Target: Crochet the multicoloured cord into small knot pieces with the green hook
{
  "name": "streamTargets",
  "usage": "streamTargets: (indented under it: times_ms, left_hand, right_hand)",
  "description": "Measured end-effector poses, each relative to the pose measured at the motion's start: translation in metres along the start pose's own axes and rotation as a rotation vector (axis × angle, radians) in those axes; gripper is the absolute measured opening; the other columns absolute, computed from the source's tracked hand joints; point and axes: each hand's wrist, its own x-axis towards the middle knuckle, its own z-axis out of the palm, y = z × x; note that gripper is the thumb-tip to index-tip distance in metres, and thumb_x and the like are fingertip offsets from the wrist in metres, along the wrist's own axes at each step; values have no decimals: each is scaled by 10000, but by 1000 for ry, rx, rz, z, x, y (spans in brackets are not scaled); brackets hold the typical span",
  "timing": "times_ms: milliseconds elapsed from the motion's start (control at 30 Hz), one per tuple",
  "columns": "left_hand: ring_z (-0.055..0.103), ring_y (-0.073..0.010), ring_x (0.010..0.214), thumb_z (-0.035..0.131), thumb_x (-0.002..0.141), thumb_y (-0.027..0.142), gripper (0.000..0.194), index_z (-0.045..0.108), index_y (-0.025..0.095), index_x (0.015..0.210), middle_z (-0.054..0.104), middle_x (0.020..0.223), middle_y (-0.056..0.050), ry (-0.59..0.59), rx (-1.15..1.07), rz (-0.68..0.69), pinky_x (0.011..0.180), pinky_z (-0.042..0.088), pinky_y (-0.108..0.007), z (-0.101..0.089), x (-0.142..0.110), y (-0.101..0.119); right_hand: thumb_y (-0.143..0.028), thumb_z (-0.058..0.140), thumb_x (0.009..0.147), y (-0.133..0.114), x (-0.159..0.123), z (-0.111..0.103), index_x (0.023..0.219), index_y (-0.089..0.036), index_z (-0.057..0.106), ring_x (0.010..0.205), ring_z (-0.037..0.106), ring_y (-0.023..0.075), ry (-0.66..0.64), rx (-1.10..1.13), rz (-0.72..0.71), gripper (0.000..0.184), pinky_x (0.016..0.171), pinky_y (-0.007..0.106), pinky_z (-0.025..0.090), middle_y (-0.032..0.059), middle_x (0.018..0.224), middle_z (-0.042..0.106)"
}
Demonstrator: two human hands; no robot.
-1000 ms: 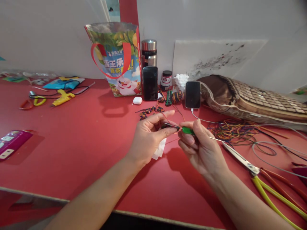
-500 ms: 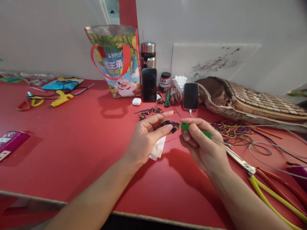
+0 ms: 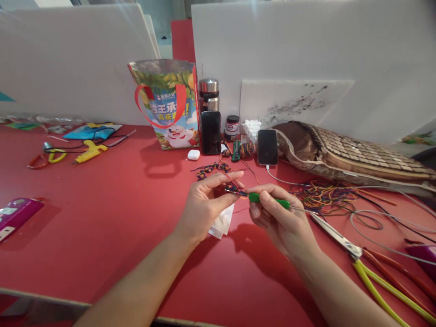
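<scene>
Between the thumb and fingers of my left hand is a small piece of multicoloured yarn work. My right hand is closed round the green grip of a crochet hook. Its thin metal shaft sticks out behind my fingers to the right, while the front end meets the yarn work, where the tip is hard to make out. A reddish strand of yarn runs over my left fingers. Just beyond my hands lies a row of small yarn pieces. Under my left hand rests a white paper.
Long scissors with red and yellow handles lie beside my right forearm. Behind them are loose yarn strands and a cable. Two phones, a printed bag, a flask and a jar stand at the back. A yellow glue gun lies left.
The front end of the crochet hook has come up to the yarn work, and my right hand has shifted slightly left. The view has tilted up a little.
</scene>
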Motion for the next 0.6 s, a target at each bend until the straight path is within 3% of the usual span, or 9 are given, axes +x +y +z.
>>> streamTargets:
  times_ms: [133, 367, 600]
  left_hand:
    - [655, -130, 770, 907, 726, 186, 273, 885, 258, 989, 787, 885, -28, 44, 155, 66, 735, 535, -262, -1, 0, 4]
    - [672, -134, 703, 955, 642, 145, 364, 876, 223, 989, 718, 748, 3, -3, -29, -79, 708, 588, -285, 3, 0, 3]
    - [672, -123, 663, 995, 551, 136, 465, 871, 216, 991, 704, 695, 12, -42, -140, -165, 722, 583, -278, -1, 3, -3]
  right_hand:
    - [-399, 886, 811, 0, 1, -2, 865, -197, 846, 442, 348, 55, 17, 20, 15, 213, 443, 206, 266, -2, 562, 624]
    - [-429, 880, 812, 0, 1, -2, 846, -192, 826, 426, 326, 56, 9, 45, 33, 245, 423, 206, 274, -6, 547, 623]
    - [-402, 866, 858, -4, -11, -5, 904, -214, 849, 487, 531, 120, -78, -183, -69, 194, 461, 244, 381, 26, 582, 684]
